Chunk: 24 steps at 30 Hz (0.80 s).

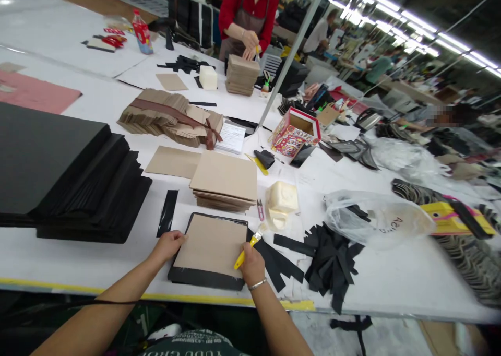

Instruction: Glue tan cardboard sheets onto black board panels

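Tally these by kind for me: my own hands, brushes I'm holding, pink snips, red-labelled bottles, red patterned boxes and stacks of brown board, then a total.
Your hands, left hand and right hand: 2
Held brush: 1
Pink snips: 1
Red-labelled bottle: 1
Red patterned box: 1
Brown board stacks, near stack, tied stack, far stack: 3
Total: 9

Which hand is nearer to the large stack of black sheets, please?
Left. The left hand is a little to the right of the black stack; the right hand, holding a yellow brush, is farther right, across the tan board.
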Available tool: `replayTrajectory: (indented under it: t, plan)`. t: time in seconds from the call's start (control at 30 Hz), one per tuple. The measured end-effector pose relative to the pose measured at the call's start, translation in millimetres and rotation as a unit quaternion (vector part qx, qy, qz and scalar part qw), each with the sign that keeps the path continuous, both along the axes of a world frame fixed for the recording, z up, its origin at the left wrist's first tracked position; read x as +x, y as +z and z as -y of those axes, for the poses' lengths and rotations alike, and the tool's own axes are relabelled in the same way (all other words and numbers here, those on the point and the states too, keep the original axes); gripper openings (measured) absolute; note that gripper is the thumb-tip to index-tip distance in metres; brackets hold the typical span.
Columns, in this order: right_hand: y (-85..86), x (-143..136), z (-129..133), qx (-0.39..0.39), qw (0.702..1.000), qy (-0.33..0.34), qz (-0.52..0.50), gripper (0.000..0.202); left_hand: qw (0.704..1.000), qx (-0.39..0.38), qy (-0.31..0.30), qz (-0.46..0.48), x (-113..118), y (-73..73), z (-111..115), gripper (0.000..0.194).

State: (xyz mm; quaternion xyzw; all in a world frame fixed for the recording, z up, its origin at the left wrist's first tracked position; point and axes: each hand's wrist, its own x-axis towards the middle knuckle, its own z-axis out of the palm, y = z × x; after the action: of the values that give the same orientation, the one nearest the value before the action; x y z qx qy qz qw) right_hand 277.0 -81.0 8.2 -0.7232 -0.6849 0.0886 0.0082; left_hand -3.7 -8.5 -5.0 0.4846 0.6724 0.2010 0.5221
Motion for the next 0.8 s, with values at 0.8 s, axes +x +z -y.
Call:
replayTrajectory:
  t: [0.8]
  plan:
    - [98.5,22.8,-10.5,0.107,0.952,-0.185,-0.221,0.044,0.846,0.365,-0.270,-0.278,4.3,61.4,-2.9,0.025]
